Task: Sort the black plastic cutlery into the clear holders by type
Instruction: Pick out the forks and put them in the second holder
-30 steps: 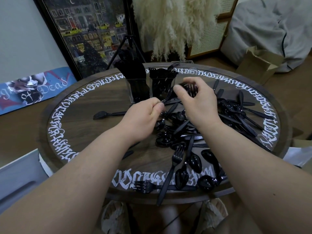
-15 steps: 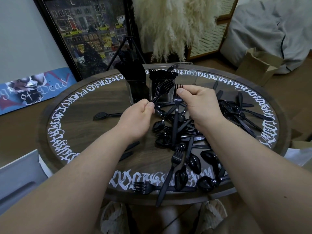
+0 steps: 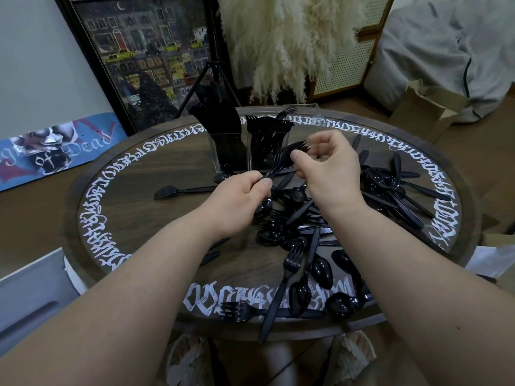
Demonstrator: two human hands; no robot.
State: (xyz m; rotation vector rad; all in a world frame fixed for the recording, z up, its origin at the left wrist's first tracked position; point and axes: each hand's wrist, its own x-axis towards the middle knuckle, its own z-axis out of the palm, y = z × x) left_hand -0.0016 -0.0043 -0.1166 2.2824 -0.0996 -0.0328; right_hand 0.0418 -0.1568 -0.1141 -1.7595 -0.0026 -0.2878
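Fork-gathering step — left hand [image 3: 239, 195] grips the fork bundle [image 3: 281, 160] by the handles, right hand [image 3: 326, 162] pinching near the tines — next, probably drop them into the fork holder [image 3: 267, 151].

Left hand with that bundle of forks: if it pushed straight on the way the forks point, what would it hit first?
Probably the right hand, whose fingers sit at the fork bundle's tines; the left hand grips the handles. Depth is unclear.
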